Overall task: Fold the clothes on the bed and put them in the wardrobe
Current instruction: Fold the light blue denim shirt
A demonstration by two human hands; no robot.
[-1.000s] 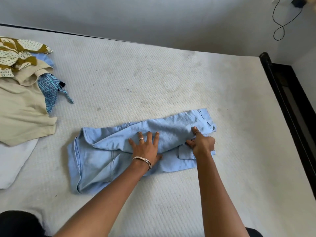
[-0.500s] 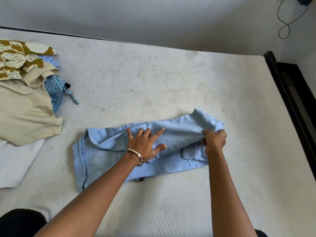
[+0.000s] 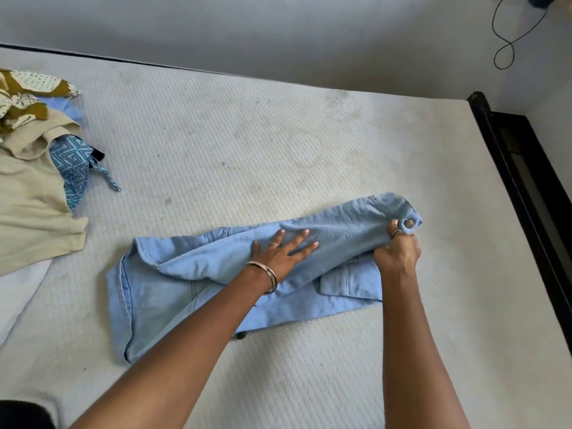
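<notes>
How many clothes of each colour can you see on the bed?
Light blue denim: 1, the denim garment being folded
Beige: 1, the beige garment
Olive and white print: 1, the patterned cloth
Blue geometric print: 1, the blue patterned piece
Plain pale blue: 1, the pale blue piece, mostly hidden
White: 1, the white cloth
Total: 6

Bare forearms, silver bangle (image 3: pixel 268 276) on left wrist, rings on both hands

A black cable (image 3: pixel 507 41) hangs in loops down the pale grey wall (image 3: pixel 278 32) at the far right corner, and a dark frame (image 3: pixel 526 168) runs along that side.
</notes>
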